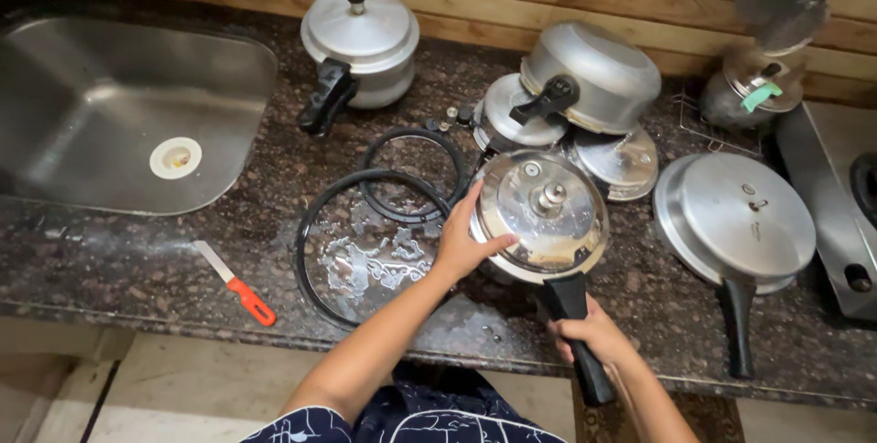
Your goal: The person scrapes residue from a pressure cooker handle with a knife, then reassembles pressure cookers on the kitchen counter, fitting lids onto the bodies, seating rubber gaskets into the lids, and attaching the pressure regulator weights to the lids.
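Two hands work at centre frame: the left hand (463, 240) presses its fingers against the rim of a steel cooker lid (541, 211), hiding that edge. The right hand (592, 332) is clamped round its black handle (577, 333), whose middle is covered, above the dark surface (137, 269).

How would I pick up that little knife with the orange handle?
Grip the knife by its orange handle, the end nearest the counter edge, coming from the front. It lies flat with the pale blade pointing away toward the sink, so your fingers stay off the blade.
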